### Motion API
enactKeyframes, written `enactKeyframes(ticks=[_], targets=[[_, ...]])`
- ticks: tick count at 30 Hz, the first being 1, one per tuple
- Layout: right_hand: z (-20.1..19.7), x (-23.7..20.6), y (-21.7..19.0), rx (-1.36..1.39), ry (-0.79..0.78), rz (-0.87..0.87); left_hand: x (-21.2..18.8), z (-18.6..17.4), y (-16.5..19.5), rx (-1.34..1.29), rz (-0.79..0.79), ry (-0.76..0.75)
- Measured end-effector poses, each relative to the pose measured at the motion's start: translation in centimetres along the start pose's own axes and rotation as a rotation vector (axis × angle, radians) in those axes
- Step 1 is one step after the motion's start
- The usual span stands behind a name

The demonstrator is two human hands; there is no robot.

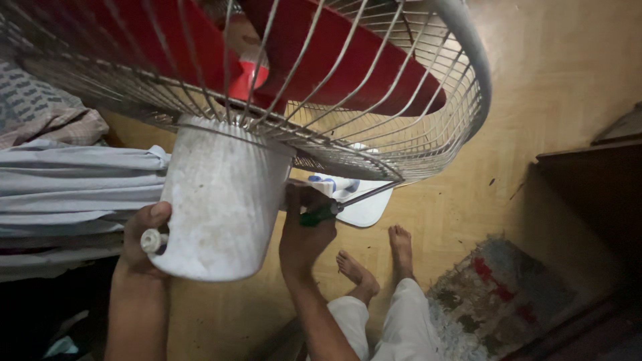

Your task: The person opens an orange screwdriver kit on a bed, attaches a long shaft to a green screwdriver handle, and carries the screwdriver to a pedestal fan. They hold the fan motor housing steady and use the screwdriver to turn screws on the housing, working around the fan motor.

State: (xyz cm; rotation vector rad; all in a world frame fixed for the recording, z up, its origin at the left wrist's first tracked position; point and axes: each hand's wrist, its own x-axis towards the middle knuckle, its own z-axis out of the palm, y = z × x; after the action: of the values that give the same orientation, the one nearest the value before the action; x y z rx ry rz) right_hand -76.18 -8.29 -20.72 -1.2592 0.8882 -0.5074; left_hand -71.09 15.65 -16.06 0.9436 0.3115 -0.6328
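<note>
A fan fills the upper view: a wire guard cage [428,127] around red blades [348,60], with a dusty white motor housing [221,200] at its back. My left hand [144,241] grips the housing's lower left side, thumb beside a small white knob [152,241]. My right hand [304,234] is closed on a green-handled screwdriver [321,214], whose metal shaft points right and up toward the cage's rear rim. The screwdriver tip is hard to make out against the wires.
Folded pale cloth [73,180] lies at the left. Below are my bare feet [381,261] on a yellowish floor [562,73], the fan's white base [361,207], a patterned mat [495,294] and dark furniture [595,194] at the right.
</note>
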Motion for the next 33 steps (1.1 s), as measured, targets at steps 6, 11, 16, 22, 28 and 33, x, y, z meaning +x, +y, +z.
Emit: enactKeyframes(ticks=[6,11,16,22,28,33], targets=[[0.5,-0.2,0.7,0.12,-0.023,-0.064,0.1,0.8,-0.2,0.018,0.006,0.036],[0.2,-0.5,1.3,0.252,-0.102,-0.139,-0.1,0.4,-0.1,0.033,0.05,0.057],[-0.1,-0.1,1.6,0.12,-0.024,-0.012,-0.2,0.2,0.0,-0.003,0.017,0.0],[0.2,-0.1,1.4,0.093,-0.016,-0.093,0.0,1.1,-0.1,-0.003,0.008,-0.019],[0.0,0.0,1.2,0.167,-0.087,-0.104,-0.1,2.4,0.0,0.154,0.169,0.04],[-0.8,0.2,1.0,0.243,-0.157,-0.151,-0.9,6.9,0.3,-0.092,-0.055,0.105]])
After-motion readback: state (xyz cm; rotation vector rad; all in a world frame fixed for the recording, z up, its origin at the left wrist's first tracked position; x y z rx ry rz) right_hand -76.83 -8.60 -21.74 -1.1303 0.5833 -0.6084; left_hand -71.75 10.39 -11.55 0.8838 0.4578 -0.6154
